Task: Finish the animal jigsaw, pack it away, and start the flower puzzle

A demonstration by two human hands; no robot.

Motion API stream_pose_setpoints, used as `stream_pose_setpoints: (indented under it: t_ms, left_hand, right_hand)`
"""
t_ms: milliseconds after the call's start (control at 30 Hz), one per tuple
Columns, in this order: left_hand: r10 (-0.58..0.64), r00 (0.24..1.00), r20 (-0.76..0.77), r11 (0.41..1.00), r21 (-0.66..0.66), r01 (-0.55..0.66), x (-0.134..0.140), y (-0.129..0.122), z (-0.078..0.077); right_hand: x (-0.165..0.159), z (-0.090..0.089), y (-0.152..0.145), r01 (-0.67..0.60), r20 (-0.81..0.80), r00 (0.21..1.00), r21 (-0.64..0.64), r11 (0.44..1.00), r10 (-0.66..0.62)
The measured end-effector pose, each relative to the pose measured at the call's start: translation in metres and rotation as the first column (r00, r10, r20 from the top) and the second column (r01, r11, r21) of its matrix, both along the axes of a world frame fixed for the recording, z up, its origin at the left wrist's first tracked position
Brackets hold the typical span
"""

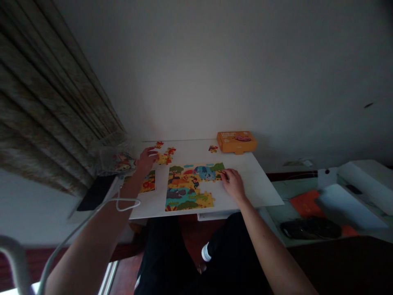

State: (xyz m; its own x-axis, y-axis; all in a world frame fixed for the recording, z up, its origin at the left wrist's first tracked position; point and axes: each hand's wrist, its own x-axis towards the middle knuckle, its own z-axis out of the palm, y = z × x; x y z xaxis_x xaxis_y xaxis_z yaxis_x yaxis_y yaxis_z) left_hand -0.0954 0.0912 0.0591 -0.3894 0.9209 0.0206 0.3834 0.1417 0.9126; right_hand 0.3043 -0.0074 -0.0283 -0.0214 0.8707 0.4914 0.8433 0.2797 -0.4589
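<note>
A partly assembled jigsaw puzzle [181,180] with cartoon animals lies on the white table, with a gap at its lower right. My right hand [233,184] is at the puzzle's right edge below the blue elephant, its fingers closed on a puzzle piece [219,175] that they partly cover. At the far left, my left hand [147,159] has its fingers apart beside loose puzzle pieces [162,159]. A picture card [149,182] showing a lion lies under my left forearm, partly hidden by it.
An orange puzzle box [236,142] stands at the table's back right, near one small group of pieces [213,149]. A clear plastic bag [115,157] sits at the left. A white cable [118,200] crosses my left forearm. The wall borders the table's [260,192] back.
</note>
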Motion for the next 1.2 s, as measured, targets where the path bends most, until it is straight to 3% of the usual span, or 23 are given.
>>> stream_pose_setpoints:
  t_ms: [100,267,367,467,633,833,933,1067,1200]
  left_hand:
    - [-0.158,0.980,0.118,0.987,0.042,0.154,0.040,-0.016,-0.010]
    - [-0.424,0.873,0.240,0.905,0.083,0.417,0.122,-0.056,-0.040]
    - [-0.497,0.833,0.241,0.867,0.095,0.490,0.160,-0.069,-0.051]
    - [-0.543,0.817,0.193,0.840,0.109,0.532,0.179,-0.075,-0.052]
    - [-0.652,0.750,0.111,0.757,0.156,0.635,0.184,-0.082,-0.045]
    - [-0.735,0.678,0.028,0.671,0.172,0.721,0.178,-0.088,-0.042]
    - [-0.711,0.701,-0.053,0.684,0.178,0.707,0.168,-0.094,-0.043]
    - [-0.570,0.743,-0.351,0.760,0.117,0.639,0.140,-0.117,-0.048]
    - [-0.525,0.556,-0.644,0.757,-0.055,0.651,0.116,-0.145,-0.061]
  right_hand:
    - [-0.003,0.003,-0.005,-0.013,-0.003,1.000,-0.006,1.000,0.013]
    - [-0.006,0.007,-0.013,-0.069,-0.057,0.996,-0.061,0.996,0.066]
    - [-0.005,0.008,-0.015,-0.111,-0.157,0.983,-0.123,0.986,0.091]
    - [-0.004,0.010,-0.017,-0.176,-0.316,0.942,-0.189,0.966,0.110]
    - [-0.016,0.018,-0.024,-0.325,-0.493,0.846,-0.178,0.929,0.202]
    - [-0.034,0.018,-0.029,-0.359,-0.488,0.849,-0.247,0.900,0.205]
    - [-0.038,0.009,-0.028,-0.362,-0.516,0.833,-0.236,0.902,0.199]
    - [-0.044,-0.008,-0.027,-0.298,-0.574,0.810,-0.227,0.927,0.120]
    - [-0.053,-0.019,-0.026,-0.264,-0.545,0.834,-0.249,0.932,0.091]
